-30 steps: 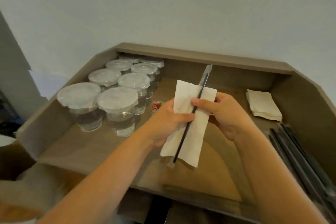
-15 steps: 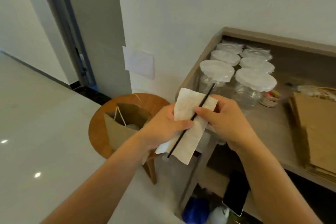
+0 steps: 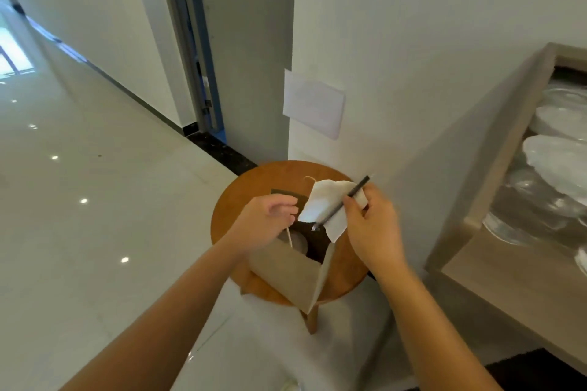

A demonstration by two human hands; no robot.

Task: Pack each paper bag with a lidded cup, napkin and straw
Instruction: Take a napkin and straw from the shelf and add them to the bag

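Observation:
A brown paper bag [image 3: 286, 273] stands open on a round wooden stool [image 3: 241, 197]. Inside it shows the white lid of a cup [image 3: 298, 241]. My left hand [image 3: 263, 225] curls over the bag's left rim, where its cord handle hangs down. My right hand [image 3: 371, 232] pinches a white napkin [image 3: 320, 200] and a black straw [image 3: 355, 189] together just above the bag's mouth. The straw's lower tip points into the opening.
At the right stands a grey-brown table with raised sides [image 3: 495, 168], holding several lidded clear cups [image 3: 559, 162]. The stool is against a white wall with a paper sheet [image 3: 313, 103] taped to it. A glossy tiled floor stretches to the left.
My view swung left from the table to the stool. The left hand let go of the napkin and took the bag's rim. The right hand carried napkin and straw over the bag.

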